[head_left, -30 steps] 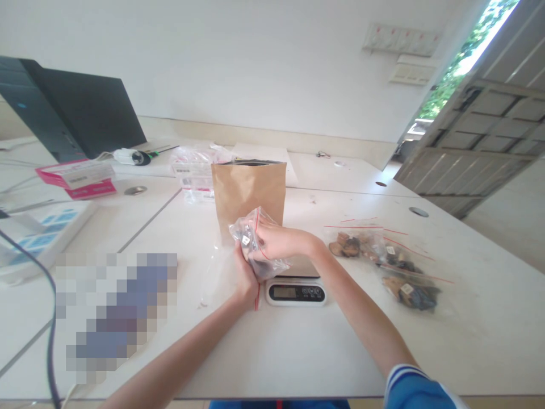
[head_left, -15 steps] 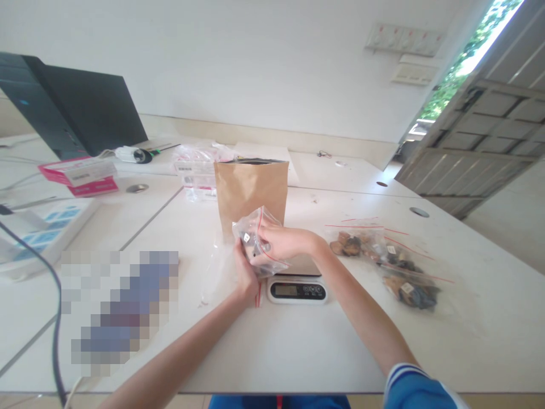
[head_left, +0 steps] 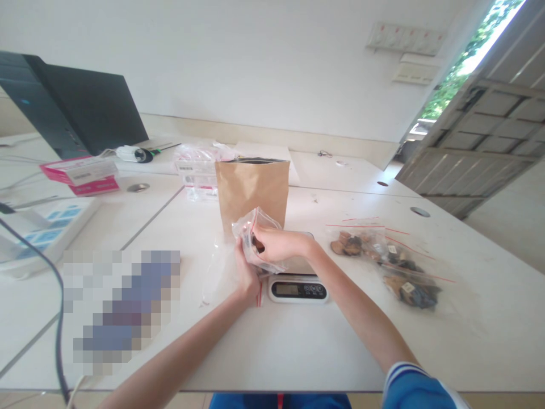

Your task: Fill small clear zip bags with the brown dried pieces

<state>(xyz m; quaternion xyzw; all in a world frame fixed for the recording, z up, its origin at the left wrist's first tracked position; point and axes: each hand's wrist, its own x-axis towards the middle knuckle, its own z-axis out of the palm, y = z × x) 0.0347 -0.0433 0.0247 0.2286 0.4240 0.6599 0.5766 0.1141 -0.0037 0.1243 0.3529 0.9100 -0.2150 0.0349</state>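
My left hand [head_left: 247, 272] grips a clear zip-lock bag [head_left: 244, 226] with a red seal line, cupping it from below and the left. Into the bag's mouth reaches my right hand [head_left: 276, 243], its fingers curled round a dark brown piece [head_left: 258, 245] that looks like a dried slice. The fingertips are partly hidden by the plastic. Just under my right wrist is a small digital scale [head_left: 298, 289]; its reading is too faint to make out. Behind the bag stands an upright brown paper pouch [head_left: 253, 184] with its top open. Another clear plastic bag [head_left: 217, 278] lies flat by my left hand.
Several zip-lock bags of dried brown and dark pieces [head_left: 411, 291] lie to the right. Pink-and-white boxes [head_left: 80, 173], a power strip [head_left: 55, 227] and a black computer case [head_left: 89, 108] are at the left. Plastic-wrapped boxes [head_left: 198, 170] stand behind the pouch. A cable [head_left: 59, 318] crosses the left side.
My right hand has shifted slightly within the bag's mouth, and a dark brown piece now shows at its fingers. The bag has turned a little; its white label no longer shows.
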